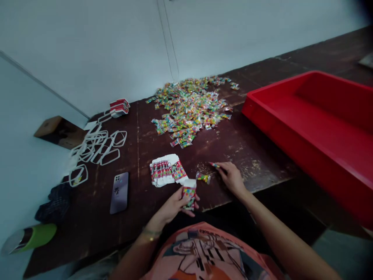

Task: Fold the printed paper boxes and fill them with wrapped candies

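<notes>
My left hand (176, 201) is wrapped round a small printed candy box (189, 193), its white end flap standing up, over the table's front edge. In my right hand (232, 178), at the tabletop, a small wrapped candy packet (215, 165) is pinched between thumb and fingers. Another clear packet of coloured candies (203, 177) lies between the two hands. Just beyond my left hand is a stack of flat printed boxes (167, 170). A large heap of candy packets (189, 105) spreads across the back of the table.
On the right stands a big red tray (279, 120). To the left are a phone (119, 193), white looped strips (99, 146), a brown cardboard box (61, 131), a dark cloth (55, 202) and a green container (42, 235). Red-and-white packs (119, 107) sit by the wall.
</notes>
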{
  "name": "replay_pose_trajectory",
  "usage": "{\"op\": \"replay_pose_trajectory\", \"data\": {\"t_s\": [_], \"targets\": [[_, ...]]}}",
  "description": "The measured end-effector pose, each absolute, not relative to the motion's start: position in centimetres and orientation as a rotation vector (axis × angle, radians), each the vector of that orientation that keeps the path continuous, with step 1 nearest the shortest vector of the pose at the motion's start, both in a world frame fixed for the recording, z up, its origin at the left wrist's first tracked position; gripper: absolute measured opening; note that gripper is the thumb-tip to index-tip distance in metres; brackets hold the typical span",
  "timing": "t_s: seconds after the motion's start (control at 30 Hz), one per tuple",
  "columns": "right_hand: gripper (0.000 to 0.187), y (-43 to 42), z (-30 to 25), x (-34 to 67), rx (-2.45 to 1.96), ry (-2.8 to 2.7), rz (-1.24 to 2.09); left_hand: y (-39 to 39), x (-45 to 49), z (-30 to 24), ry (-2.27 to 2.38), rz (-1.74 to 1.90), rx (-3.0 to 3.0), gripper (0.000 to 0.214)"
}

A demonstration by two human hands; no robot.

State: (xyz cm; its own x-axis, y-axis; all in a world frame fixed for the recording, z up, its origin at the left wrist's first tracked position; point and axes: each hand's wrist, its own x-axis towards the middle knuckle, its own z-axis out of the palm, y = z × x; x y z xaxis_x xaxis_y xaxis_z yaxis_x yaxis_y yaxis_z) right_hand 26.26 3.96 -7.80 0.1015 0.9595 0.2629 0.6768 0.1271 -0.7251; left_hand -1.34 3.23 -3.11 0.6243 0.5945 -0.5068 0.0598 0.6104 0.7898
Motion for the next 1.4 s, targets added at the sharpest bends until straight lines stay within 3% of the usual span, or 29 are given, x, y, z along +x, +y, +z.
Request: {"op": "replay_pose_trajectory", "data": {"t_s": [0.23, 0.5, 0.63, 0.7, 0.83, 0.93, 1.1, 1.17, 1.3, 1.4], "targets": [[0.015, 2.6, -0.4, 25.3, -1.338, -1.758, 1.021, 3.9, 3.5, -4.4, 0.896, 0.345, 1.069, 0.05], [0.023, 2.5, -0.4, 23.5, -1.26, -2.183, 0.759, 2.5, 2.5, -3.5, 0.957, 0.346, 1.199, 0.048], [0.019, 1.9, 0.3, 22.9, -1.375, -2.219, 0.409, 2.2, 1.8, -3.2, 0.976, 0.325, 1.233, 0.048], [0.017, 1.9, 1.1, 22.9, -1.3, -2.28, 0.437, 2.0, 1.8, -2.9, 0.969, 0.319, 1.279, 0.046], [0.02, 1.5, 1.4, 22.5, -0.991, -2.216, 0.913, 1.9, 2.2, -2.4, 0.955, 0.356, 1.204, 0.058], [0.017, 0.5, -0.1, 21.7, -1.11, -1.545, 1.292, 1.7, 2.4, -2.5, 0.975, 0.422, 1.076, 0.063], [0.035, -0.8, -3.1, 20.3, -1.071, -0.77, 1.837, 1.5, 2.7, -2.8, 0.922, 0.416, 0.987, 0.053], [0.036, -0.9, -3.4, 20.2, -1.099, -0.843, 1.821, 1.5, 2.9, -2.8, 0.913, 0.384, 1.057, 0.048], [0.02, -0.5, -2.4, 21.0, -1.124, -1.363, 1.559, 2.1, 3.0, -2.8, 0.921, 0.374, 1.151, 0.031], [0.024, -0.3, -1.3, 21.5, -1.025, -1.584, 1.39, 2.6, 2.8, -2.8, 0.931, 0.427, 1.045, 0.028]]}}
